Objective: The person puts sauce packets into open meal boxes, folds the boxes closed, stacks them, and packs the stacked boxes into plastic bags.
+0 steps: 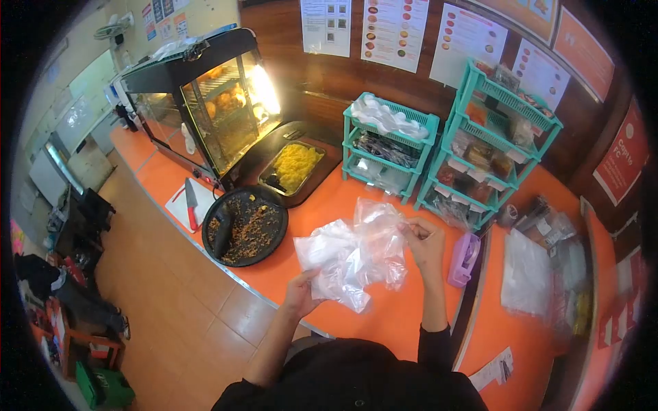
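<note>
A bunch of thin see-through plastic bags (349,257) is spread between my two hands above the orange counter. My left hand (301,294) grips the whitish lower left edge, thumb on top. On the other side, my right hand (423,241) pinches the upper right part of the clear plastic, fingers closed on it. Whether it is one bag or several I cannot tell. Left of the bags, a black stone mortar (257,229) holds brown-red crumbs, with a dark pestle (223,229) lying in it. A purple tape dispenser (465,260) stands just right of my right hand.
A metal tray of yellow food (295,168) sits behind the mortar, near a lit glass food warmer (219,103). A red-handled knife (191,205) lies on a white board. Green tiered racks (473,151) line the wall. Plastic packs (528,267) lie at right.
</note>
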`<state>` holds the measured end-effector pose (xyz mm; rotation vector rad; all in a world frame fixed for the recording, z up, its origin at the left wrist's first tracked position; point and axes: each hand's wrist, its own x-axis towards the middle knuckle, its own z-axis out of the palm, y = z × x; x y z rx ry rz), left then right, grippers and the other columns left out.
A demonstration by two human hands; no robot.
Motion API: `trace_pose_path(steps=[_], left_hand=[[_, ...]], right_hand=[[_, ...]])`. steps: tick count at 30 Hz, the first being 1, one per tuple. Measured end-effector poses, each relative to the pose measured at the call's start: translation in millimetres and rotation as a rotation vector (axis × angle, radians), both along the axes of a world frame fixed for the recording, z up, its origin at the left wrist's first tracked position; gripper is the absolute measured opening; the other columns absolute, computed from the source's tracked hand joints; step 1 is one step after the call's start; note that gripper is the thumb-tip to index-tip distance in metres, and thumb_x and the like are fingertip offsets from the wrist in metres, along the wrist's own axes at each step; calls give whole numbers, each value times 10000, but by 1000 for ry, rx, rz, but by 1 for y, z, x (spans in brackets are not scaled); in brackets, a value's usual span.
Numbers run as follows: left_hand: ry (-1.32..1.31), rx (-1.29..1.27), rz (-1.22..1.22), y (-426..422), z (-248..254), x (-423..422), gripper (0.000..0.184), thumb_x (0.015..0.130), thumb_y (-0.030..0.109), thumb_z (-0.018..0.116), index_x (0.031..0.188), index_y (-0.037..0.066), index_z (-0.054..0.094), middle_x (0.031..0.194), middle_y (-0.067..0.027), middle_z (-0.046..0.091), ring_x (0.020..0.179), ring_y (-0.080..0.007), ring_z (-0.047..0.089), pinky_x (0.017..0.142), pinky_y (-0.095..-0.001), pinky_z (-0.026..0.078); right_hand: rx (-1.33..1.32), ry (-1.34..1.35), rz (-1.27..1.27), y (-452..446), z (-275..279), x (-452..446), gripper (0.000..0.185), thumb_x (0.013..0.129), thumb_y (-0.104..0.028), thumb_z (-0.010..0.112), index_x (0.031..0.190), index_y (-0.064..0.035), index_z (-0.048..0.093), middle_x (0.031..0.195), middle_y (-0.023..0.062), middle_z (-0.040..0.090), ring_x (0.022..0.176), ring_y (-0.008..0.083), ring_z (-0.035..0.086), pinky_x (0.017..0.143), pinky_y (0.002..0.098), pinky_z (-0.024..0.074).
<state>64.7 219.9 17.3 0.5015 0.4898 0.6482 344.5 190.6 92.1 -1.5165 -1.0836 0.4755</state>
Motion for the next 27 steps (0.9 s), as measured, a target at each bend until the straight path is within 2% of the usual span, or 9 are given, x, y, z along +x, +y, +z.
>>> trace_pose_path(steps=[4, 7, 9, 11, 12, 14, 17, 20, 27], left_hand=[[-14, -2, 34, 7, -10, -6, 495, 942, 268, 483, 1377, 38, 433, 1304, -118, 559, 1191, -281, 557, 927, -500, 505], [-98, 21, -3, 16, -16, -6, 496, 944, 265, 480, 1376, 26, 432, 1306, -122, 558, 1197, -282, 553, 945, -499, 494], [-113, 8, -17, 20, -18, -4, 497, 944, 263, 479, 1375, 19, 431, 1306, -126, 558, 1200, -283, 551, 959, -500, 485], [-103, -2, -18, 22, -20, 3, 504, 942, 260, 479, 1375, 8, 425, 1322, -138, 545, 1204, -288, 549, 973, -501, 476], [-99, -5, -14, 22, -22, 5, 504, 942, 260, 479, 1375, 8, 425, 1322, -138, 545, 1204, -288, 549, 973, -501, 476], [-120, 1, -57, 25, -22, 9, 512, 940, 257, 479, 1378, 0, 414, 1334, -152, 533, 1203, -300, 548, 978, -516, 470], [-42, -12, -61, 19, 9, 7, 515, 941, 256, 477, 1380, -4, 405, 1335, -157, 531, 1202, -314, 548, 974, -524, 471], [-111, -10, -84, 24, -3, 9, 515, 934, 262, 483, 1385, 24, 405, 1327, -150, 541, 1204, -315, 548, 995, -539, 445], [-99, -31, -64, 26, -6, 11, 509, 944, 266, 460, 1373, -5, 414, 1318, -165, 549, 1211, -332, 540, 988, -563, 444]], right_hand=[[-38, 142, -62, -10, 15, 0, 117, 858, -110, 701, 873, 3, 675, 579, -1, 590, 567, 22, 527, 488, 223, 371], [38, 159, -183, -5, 11, 1, 176, 880, -119, 678, 998, 2, 631, 685, 63, 650, 673, 85, 637, 551, 244, 480], [334, 59, -241, 3, -4, -20, 302, 872, -173, 703, 1088, -4, 576, 800, 100, 671, 758, 148, 668, 657, 277, 532], [324, -304, -208, 9, -13, -50, 428, 812, -195, 767, 1122, -6, 540, 888, 130, 674, 809, 188, 675, 737, 305, 543], [321, -300, -204, 10, -18, -65, 428, 812, -195, 767, 1122, -6, 540, 888, 130, 674, 809, 188, 675, 737, 305, 543], [157, 13, -43, 13, -23, -85, 457, 743, -173, 818, 1073, -7, 548, 861, 112, 680, 807, 185, 676, 751, 301, 538], [67, 72, -29, 12, -23, -78, 438, 715, -126, 829, 1036, -7, 555, 849, 104, 689, 796, 167, 674, 730, 284, 536], [50, 217, -27, 13, -23, -66, 382, 729, -109, 817, 998, -9, 564, 834, 93, 695, 786, 134, 666, 708, 271, 529], [92, 193, -29, 11, -14, -43, 275, 764, -45, 743, 982, -13, 579, 812, 69, 694, 723, 107, 652, 659, 244, 514]])
